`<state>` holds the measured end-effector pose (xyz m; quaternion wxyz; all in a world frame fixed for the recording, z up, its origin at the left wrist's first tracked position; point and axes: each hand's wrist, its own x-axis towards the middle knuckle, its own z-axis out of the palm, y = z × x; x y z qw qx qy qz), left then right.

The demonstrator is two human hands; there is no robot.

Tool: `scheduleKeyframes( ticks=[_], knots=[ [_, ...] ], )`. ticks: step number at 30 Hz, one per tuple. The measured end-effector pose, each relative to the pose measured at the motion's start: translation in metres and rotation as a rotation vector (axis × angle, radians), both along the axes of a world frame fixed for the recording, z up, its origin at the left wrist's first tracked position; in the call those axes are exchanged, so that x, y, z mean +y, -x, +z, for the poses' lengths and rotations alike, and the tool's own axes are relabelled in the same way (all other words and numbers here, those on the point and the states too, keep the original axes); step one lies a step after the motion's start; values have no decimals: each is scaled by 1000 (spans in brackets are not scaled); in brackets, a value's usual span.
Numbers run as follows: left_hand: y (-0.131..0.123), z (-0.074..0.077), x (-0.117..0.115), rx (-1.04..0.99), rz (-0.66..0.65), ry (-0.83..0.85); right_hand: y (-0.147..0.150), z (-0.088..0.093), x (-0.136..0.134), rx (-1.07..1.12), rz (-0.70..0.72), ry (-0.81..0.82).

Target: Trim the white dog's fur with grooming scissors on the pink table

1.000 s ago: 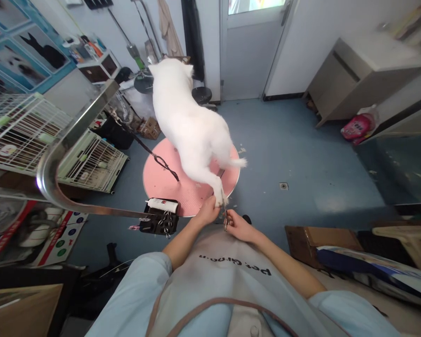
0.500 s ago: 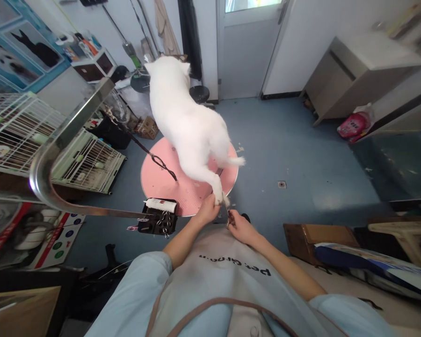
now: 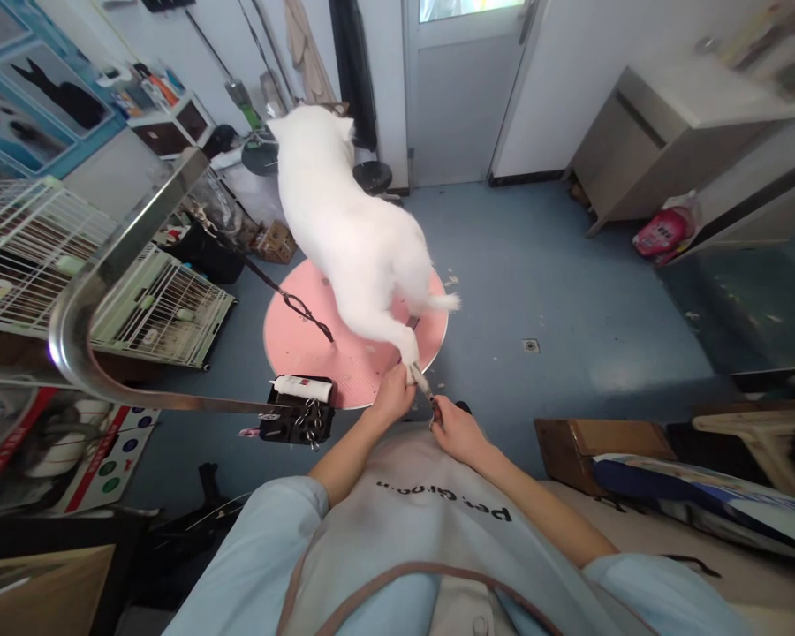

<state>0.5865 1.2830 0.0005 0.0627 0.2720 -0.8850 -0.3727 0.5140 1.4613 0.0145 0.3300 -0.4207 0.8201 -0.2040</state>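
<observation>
A white dog stands on a round pink grooming table, its head turned away from me and one hind leg stretched back toward me. My left hand is closed around the paw of that leg. In my right hand is a pair of scissors, my fingers closed at the handles and the blades pointing up and left along the paw. Whether the blades touch the fur, I cannot tell.
A bent metal grooming arm rises at the left, with a dark leash loop hanging over the table. A black tool holder carries a white tube. Wire cages stand left; cardboard boxes lie at the right.
The scissors' blades have tilted further left along the paw and look closer together. Both hands stay nearly in place, and the dog holds its stance. The view has shifted slightly.
</observation>
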Motion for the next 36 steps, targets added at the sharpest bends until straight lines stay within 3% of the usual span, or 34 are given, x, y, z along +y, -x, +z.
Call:
scheduleKeyframes(
  ticks=[8,14,20,24,28,30,32,36],
  knots=[
    [-1,-1,-1,18,10,-32,0,-2,-3,51,2,-19],
    [-3,-2,-3,63,-25,-33,2,-5,-7,14,-20,59],
    [-9,-19,-12,40,-72,-12,7,-8,-17,-52,-34,97],
    [-18,-38,-44,-121,48,32,10,-17,-17,-99,-78,121],
    [-23,-56,-73,-177,265,52,13,-30,-9,-28,-87,70],
    [-24,-64,-74,-191,390,-18,16,-35,-5,39,-59,32],
    [-26,-70,-63,-195,425,-147,21,-38,-3,112,-14,-5],
    [-29,-78,-25,-174,193,-447,30,-40,-3,259,95,-107]
  ],
)
